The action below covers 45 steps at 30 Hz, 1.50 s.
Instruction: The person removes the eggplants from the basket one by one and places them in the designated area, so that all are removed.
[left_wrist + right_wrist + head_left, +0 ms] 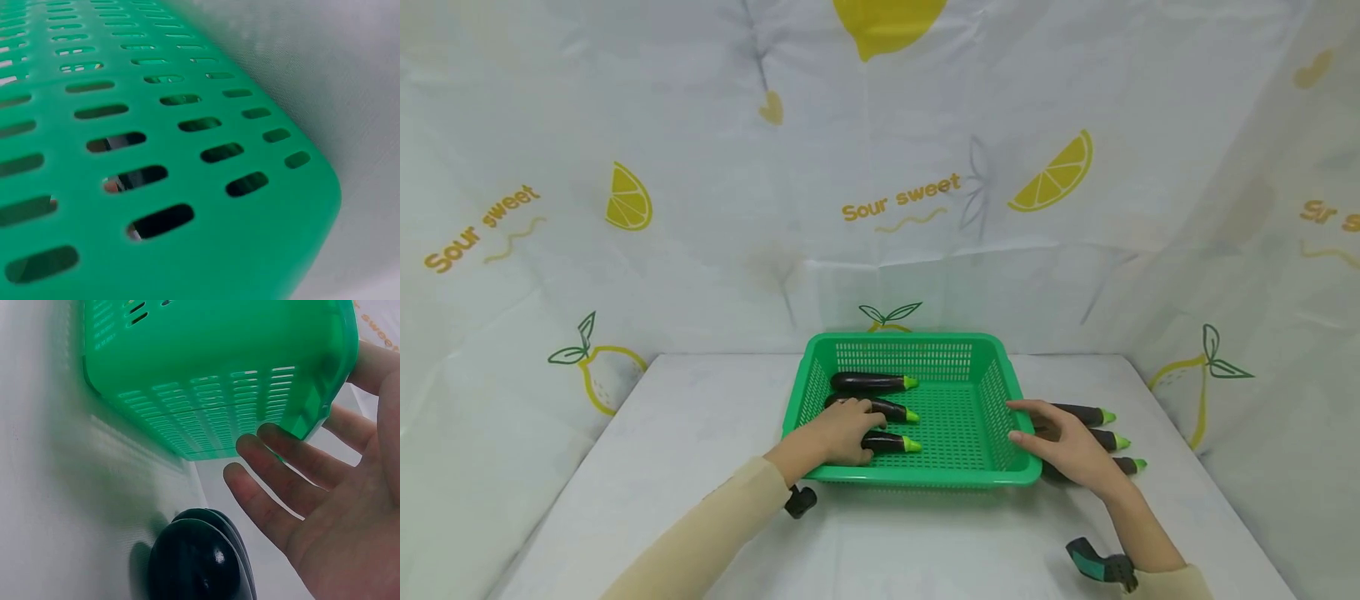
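Inside a green plastic basket, three dark eggplants with green stem ends lie in a row: the far eggplant, the middle eggplant and the near eggplant. My left hand reaches over the left rim and grips the near eggplant by its left part, which the hand hides. The basket wall blocks the left wrist view of that hand. My right hand holds the basket's right rim, thumb and index over it; three fingers extend along the outside of the wall.
Several more eggplants lie on the white table right of the basket, partly behind my right hand; their rounded ends show in the right wrist view. A white lemon-print sheet hangs behind and at the sides.
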Available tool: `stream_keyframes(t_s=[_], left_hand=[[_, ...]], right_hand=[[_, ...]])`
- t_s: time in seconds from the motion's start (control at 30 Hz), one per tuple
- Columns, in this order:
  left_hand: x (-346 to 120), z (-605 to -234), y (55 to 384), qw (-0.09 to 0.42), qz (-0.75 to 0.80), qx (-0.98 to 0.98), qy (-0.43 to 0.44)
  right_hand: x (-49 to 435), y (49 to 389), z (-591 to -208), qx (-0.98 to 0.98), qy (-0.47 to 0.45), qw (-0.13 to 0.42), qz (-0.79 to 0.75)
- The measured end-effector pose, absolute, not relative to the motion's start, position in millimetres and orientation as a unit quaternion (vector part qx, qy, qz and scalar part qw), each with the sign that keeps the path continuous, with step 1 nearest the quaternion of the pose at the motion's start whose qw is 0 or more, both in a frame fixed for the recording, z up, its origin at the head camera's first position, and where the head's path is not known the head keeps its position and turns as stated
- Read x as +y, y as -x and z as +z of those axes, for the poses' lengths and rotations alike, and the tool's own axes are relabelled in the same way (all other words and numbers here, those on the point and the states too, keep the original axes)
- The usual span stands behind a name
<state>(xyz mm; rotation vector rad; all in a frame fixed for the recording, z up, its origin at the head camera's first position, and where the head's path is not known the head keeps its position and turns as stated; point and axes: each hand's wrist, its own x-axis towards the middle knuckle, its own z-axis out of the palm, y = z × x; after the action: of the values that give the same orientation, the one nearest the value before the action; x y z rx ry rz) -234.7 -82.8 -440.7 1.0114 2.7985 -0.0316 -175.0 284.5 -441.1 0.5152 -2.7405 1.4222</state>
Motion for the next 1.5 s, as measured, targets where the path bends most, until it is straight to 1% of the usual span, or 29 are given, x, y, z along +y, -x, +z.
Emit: stream_keyframes(t_s=[0.13,0.27,0.7,1.17,1.5], left_hand=[[-82.8,-441.5,236.5,0.11,0.013,0.938,-0.328],[-83.3,-438.1,235.6,0.112,0.021,0.936,-0.333],[-91.4,-430.0,230.9,0.067,0.054,0.928,-0.363],[-103.0,-404.1,220.3,0.045,0.113,0.921,-0.369],[-108.8,-389.7,212.9,-0.012,0.119,0.913,-0.391]], right_hand=[[283.8,175.4,-440.3,-0.875,-0.164,0.006,0.455],[283.4,176.0,-440.0,-0.876,-0.164,0.008,0.453],[282.7,176.4,-440.6,-0.877,-0.163,0.009,0.452],[283.5,175.3,-440.4,-0.88,-0.158,0.008,0.448],[283.4,175.7,-441.0,-0.877,-0.16,0.008,0.453]])
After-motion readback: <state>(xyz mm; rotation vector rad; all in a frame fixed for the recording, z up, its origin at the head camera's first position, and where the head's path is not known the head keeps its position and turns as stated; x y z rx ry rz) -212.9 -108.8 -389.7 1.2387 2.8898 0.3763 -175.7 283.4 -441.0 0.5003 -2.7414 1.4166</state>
